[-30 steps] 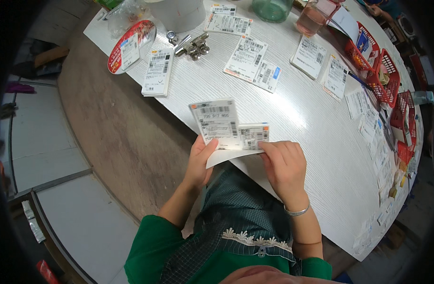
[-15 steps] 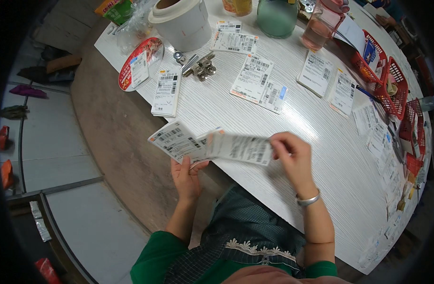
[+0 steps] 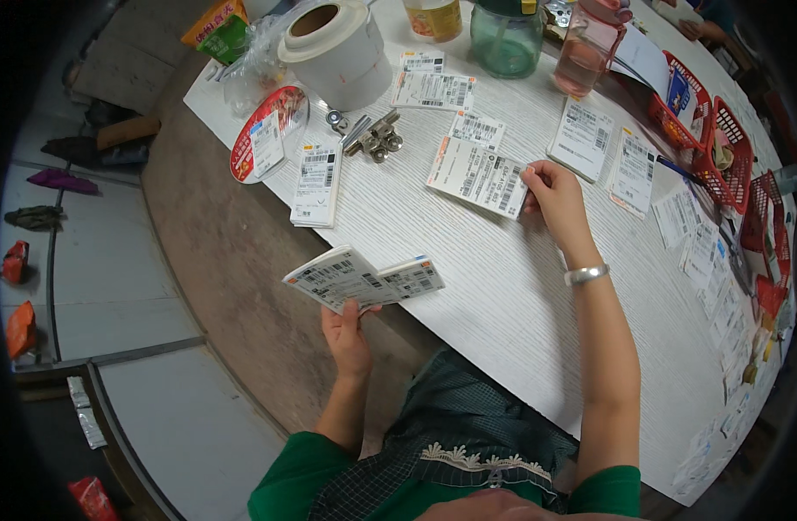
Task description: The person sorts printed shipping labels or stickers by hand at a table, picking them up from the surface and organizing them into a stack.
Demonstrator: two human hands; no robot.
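Left hand: its thumb lies on top and its fingers run beneath, so the left hand (image 3: 346,337) grasps the held stack (image 3: 333,280) of printed white labels by its near edge, at the table's edge.
Held stack: labels sit at two angles, with a smaller part jutting out to the right; the exact count cannot be told.
Right hand: its thumb and fingers pinch the right edge of a single label (image 3: 478,175), so the right hand (image 3: 550,198) is not free of it.
Single label: it is over the middle of the white table (image 3: 520,321), covering part of a middle pile (image 3: 478,130); whether it touches the pile cannot be told.
Already on the table: a thick pile (image 3: 317,184) near the metal clips (image 3: 381,139), an upper pile (image 3: 433,89) and two right-hand piles, one thicker (image 3: 581,139), one beside it (image 3: 632,172); one label also lies on a red oval card (image 3: 246,162).
Left in hand: the whole held stack, plus the single label, not yet let go.
How far along: seemingly partway, judging by several piles down and many labels held.
Farther right: overlapping labels (image 3: 699,259) lie below the red baskets (image 3: 739,165).
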